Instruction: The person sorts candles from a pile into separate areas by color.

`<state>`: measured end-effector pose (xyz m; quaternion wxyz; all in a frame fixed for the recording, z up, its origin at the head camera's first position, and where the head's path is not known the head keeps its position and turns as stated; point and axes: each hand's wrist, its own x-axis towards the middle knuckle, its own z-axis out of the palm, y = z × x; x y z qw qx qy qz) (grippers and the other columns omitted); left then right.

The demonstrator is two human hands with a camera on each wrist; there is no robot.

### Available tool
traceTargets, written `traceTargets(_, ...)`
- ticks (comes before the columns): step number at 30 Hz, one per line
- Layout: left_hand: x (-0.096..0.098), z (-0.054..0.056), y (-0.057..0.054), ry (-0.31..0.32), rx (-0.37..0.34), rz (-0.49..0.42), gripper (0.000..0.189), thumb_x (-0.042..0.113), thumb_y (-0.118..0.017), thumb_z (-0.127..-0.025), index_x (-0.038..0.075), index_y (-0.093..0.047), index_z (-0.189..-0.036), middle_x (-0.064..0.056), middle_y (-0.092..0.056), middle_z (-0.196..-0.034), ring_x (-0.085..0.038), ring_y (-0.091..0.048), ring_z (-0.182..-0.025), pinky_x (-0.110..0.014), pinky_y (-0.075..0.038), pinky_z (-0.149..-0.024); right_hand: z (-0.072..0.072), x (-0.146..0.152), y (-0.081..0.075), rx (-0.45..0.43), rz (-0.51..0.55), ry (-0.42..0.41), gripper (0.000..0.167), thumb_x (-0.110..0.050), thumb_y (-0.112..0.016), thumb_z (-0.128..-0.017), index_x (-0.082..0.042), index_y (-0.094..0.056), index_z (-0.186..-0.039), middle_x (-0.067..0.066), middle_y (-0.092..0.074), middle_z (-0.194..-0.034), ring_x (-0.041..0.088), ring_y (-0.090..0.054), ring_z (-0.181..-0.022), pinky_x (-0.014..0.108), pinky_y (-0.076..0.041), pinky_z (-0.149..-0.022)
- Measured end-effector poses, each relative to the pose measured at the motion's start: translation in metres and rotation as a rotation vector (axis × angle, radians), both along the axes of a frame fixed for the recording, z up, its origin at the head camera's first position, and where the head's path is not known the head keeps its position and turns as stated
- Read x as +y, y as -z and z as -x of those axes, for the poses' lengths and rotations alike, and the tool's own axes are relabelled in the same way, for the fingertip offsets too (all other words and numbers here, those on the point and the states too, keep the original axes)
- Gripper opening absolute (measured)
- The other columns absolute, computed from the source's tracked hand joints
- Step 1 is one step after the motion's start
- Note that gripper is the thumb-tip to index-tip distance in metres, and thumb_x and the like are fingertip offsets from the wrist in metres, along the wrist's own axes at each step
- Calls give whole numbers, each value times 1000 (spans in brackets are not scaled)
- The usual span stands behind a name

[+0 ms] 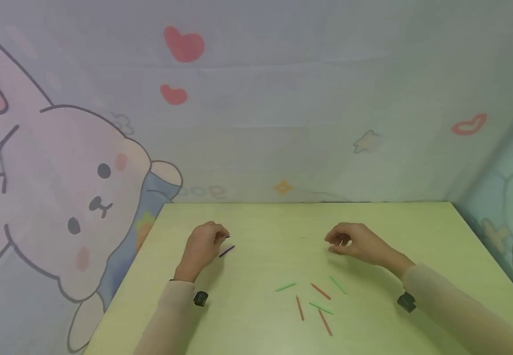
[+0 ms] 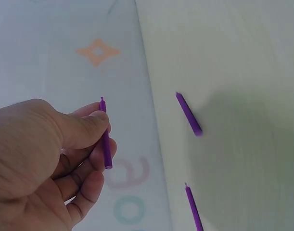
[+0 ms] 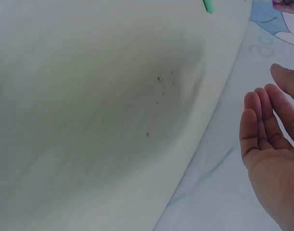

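My left hand (image 1: 202, 248) is over the left part of the table. Between thumb and fingers it pinches a thin purple candle (image 2: 107, 144), its short wick pointing up in the left wrist view. Below that hand lie two more purple candles, one nearer the middle of that view (image 2: 189, 114) and another cut off by its bottom edge (image 2: 194, 209). Over the table's right side, my right hand (image 1: 356, 241) holds nothing; its fingers are loosely bent and the thumb stands apart from them in the right wrist view.
Several green candles (image 1: 285, 286) and orange-red candles (image 1: 300, 308) lie scattered on the pale table (image 1: 256, 222), nearer me and between my arms. A printed cloth (image 1: 256, 98) with a rabbit and hearts hangs behind the table's far edge. Small dark specks (image 3: 159, 78) mark the tabletop near my right hand.
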<state>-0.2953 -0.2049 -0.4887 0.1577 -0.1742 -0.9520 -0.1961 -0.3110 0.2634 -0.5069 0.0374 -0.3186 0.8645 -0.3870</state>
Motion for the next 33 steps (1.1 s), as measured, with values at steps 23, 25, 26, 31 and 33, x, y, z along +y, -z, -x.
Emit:
traceTargets(23,-21,15,33,-70,-126,-37,12,-2,-79,-100,6,-86,-103,-8,-83,-102,-29,-79,-98,-45,-66,-85,-46,24,-2,-47,14,38,24,-26,-85,-102,-10,-79,-119,-6,-77,-109,9,-68,-93,29,-60,-81)
traceTargets(25,-20,16,35,-64,-128,-36,13,-4,-78,-100,6,-86,-103,-8,-82,-102,-29,-79,-98,-45,-66,-85,-50,22,-2,-60,26,30,24,-26,-85,-102,-10,-78,-119,-6,-77,-108,10,-68,-92,29,-60,-81)
traceTargets(26,-20,16,35,-65,-134,-36,13,-4,-78,-100,6,-86,-103,-8,-82,-102,-29,-79,-98,-45,-66,-86,-52,22,-2,-68,32,27,23,-25,-85,-102,-11,-78,-119,-6,-77,-108,10,-68,-92,29,-60,-81)
traceTargets(31,-20,16,39,-72,-157,-32,14,-5,-78,-99,5,-86,-105,-8,-82,-103,-29,-78,-98,-45,-66,-86,-59,18,0,-85,54,12,21,-24,-85,-102,-11,-79,-117,-6,-78,-107,10,-69,-91,29,-60,-79)
traceTargets(33,-20,16,39,-73,-159,-36,13,-4,-79,-99,5,-86,-105,-9,-82,-103,-29,-78,-98,-45,-66,-86,-61,17,2,-91,56,6,21,-25,-85,-102,-12,-79,-117,-6,-77,-106,11,-69,-90,29,-61,-78)
